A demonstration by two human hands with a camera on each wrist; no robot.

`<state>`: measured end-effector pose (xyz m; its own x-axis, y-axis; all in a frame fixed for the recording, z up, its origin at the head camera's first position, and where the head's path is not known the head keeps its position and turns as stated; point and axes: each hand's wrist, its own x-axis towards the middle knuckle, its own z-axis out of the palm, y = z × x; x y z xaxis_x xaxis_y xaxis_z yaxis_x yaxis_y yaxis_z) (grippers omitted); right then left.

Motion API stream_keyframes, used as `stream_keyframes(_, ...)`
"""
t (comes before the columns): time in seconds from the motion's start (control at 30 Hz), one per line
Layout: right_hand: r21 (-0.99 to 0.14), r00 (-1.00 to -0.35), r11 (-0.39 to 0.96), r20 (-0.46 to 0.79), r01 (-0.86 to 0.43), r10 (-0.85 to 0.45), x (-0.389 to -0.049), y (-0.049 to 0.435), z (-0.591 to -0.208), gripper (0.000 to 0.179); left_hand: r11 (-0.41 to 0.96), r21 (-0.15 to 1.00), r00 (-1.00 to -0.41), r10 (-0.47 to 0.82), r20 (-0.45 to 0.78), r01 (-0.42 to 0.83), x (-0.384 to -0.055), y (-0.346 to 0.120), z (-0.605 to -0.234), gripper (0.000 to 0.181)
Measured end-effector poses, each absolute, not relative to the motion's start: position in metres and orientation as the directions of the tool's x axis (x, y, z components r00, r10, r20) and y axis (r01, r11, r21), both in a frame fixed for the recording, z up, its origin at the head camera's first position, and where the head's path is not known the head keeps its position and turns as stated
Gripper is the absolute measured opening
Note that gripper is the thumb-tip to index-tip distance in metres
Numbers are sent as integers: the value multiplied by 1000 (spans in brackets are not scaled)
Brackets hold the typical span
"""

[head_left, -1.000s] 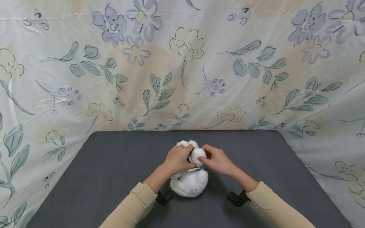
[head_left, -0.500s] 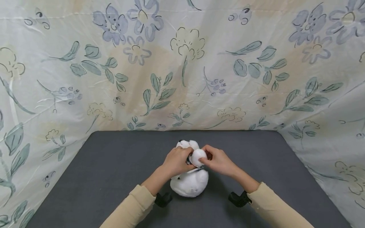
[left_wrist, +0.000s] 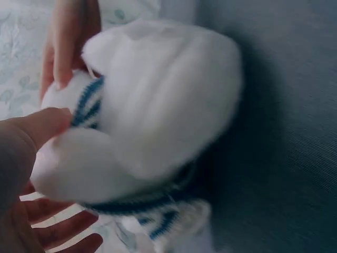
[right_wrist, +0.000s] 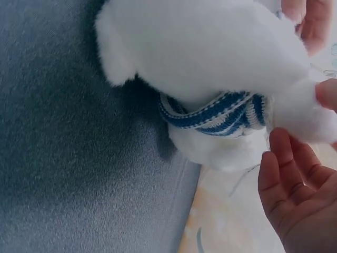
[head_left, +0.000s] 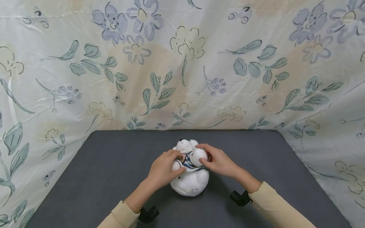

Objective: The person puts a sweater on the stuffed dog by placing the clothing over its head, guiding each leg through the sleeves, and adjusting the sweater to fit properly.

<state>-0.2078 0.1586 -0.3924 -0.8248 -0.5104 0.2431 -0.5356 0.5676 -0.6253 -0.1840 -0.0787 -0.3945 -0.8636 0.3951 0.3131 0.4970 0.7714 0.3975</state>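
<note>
A white plush toy (head_left: pixel 190 183) in a blue-and-white striped knit top (right_wrist: pixel 226 113) sits mid-table. My right hand (head_left: pixel 218 160) pinches the toy's round white limb on the right, thumb on one side and fingers on the other. That limb (right_wrist: pixel 300 110) pokes out of the knit top in the right wrist view. On the other side my left hand (head_left: pixel 163 167) is around the toy's left limb (left_wrist: pixel 79 166), its thumb close over the limb and its fingers loosely spread. Part of the knit top's front is hidden behind the hands.
The dark grey table (head_left: pixel 114 164) extends around the toy. A flower-patterned cloth (head_left: pixel 182 79) hangs behind and at both sides. A black wrist camera (head_left: pixel 240 198) is worn on the right wrist, and another (head_left: pixel 148 215) on the left.
My left hand has let go near the right limb and moved left to the toy's left limb, uncovering the striped top. The right hand stays at its limb.
</note>
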Motion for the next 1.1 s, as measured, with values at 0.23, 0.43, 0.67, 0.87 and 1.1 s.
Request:
stream_keyframes(0.23, -538, -780, 575, 317, -616, -540, -205, 159, -394, 45, 794, 450, -910, 318, 265, 408, -172, -91, -411, 61)
stream_keyframes(0.43, -480, -740, 564, 397, -672, -543, -203, 158, -397, 33, 760, 491, -892, 263, 366, 426, -171, -88, -425, 50)
stream_keyframes(0.67, -465, -751, 591, 427, -660, -503, -203, 159, -401, 31, 729, 496, -841, 202, 502, 471, -179, -86, -420, 42)
stream_keyframes(0.87, -495, -779, 602, 423, -627, -463, -204, 161, -409, 28, 730, 462, -806, 207, 554, 504, -185, -82, -405, 41)
stream_keyframes(1.1, -557, -817, 597, 393, -577, -422, -202, 167, -427, 25, 725, 403, -764, 260, 590, 559, -191, -71, -400, 41)
